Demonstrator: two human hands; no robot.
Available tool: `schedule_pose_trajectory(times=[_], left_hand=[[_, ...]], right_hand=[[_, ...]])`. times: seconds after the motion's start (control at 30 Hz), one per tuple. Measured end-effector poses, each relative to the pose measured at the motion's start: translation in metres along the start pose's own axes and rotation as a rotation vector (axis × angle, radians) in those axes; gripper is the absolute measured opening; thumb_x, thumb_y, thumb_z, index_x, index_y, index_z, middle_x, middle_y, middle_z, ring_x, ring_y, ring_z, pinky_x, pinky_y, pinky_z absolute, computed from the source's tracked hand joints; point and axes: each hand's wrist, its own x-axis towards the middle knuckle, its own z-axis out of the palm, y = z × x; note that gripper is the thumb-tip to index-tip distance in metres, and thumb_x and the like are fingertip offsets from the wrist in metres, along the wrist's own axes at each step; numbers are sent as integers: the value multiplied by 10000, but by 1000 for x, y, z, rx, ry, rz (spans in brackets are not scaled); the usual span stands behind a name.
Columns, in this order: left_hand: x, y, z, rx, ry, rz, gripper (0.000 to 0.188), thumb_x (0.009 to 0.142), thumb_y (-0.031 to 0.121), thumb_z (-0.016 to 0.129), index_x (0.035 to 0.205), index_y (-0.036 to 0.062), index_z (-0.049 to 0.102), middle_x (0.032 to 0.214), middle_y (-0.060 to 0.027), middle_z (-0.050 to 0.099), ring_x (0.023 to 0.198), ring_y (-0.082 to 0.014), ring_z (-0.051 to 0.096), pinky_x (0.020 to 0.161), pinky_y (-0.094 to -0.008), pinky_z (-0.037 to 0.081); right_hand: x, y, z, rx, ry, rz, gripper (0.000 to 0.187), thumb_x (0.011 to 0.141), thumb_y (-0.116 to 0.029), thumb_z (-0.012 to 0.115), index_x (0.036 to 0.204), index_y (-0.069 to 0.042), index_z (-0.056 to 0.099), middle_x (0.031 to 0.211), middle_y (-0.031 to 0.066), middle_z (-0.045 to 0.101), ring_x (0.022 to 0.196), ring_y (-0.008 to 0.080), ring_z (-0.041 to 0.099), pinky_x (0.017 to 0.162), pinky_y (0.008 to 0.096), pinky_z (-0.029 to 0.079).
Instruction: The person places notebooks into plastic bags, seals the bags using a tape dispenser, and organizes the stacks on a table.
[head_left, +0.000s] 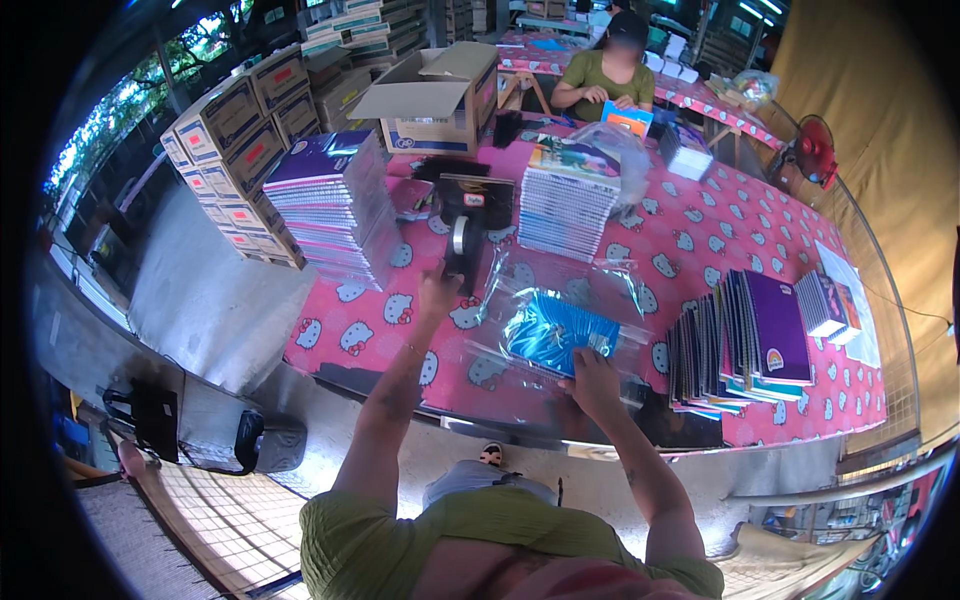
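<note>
My left hand (438,292) is at the near end of a black tape dispenser (460,250) with a pale round roll. Its fingers look closed, but what they pinch there is too small to make out. A blue-covered notebook pack (550,328) lies flat inside a shiny clear plastic bag (490,345) in front of me. My right hand (595,382) grips the near right edge of this bagged pack, fingers over the top. Beyond the dispenser sits a dark box-like thing (485,200) with a small label.
Tall stacks of spiral notebooks (335,215) (567,200) stand left and behind; a fanned row of notebooks (745,340) leans at right. An open carton (430,125) sits at the back left, near piled cartons (235,150). Across the table a co-worker (610,80) holds a colourful booklet.
</note>
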Motion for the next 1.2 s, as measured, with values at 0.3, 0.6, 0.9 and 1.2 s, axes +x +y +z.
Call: schedule_pose_trajectory(times=[0.3,0.6,0.9,1.2], left_hand=[[31,-27,15,-842,-267,-678,124,848,147,709,876,29,731,702,-3,634,584,-82,552,540,-249,461],[25,-33,-8,511,-322,-84,293,837,277,656,894,1,738,825,-176,726,750,-325,710,662,-414,539],[-68,181,24,-441,-722,-112,276,828,207,715,924,-53,725,757,-123,718,658,-149,667,619,-285,520],[-93,152,81,373,-953,109,436,821,474,682,873,46,745,851,-164,725,817,-344,708,718,-418,550]], right_hand=[[-1,5,0,15,-20,55,677,718,-420,759,1218,-8,565,1089,110,566,1032,283,590,860,429,459],[-6,8,-3,25,-50,66,698,704,-392,772,1241,4,568,1110,104,573,1108,272,573,890,405,462],[-3,16,3,27,10,-36,655,742,-422,748,1212,6,589,1150,128,585,1107,284,596,913,419,463],[-9,19,17,16,192,-109,565,666,-423,803,1025,-6,675,1082,92,576,1080,279,599,812,386,487]])
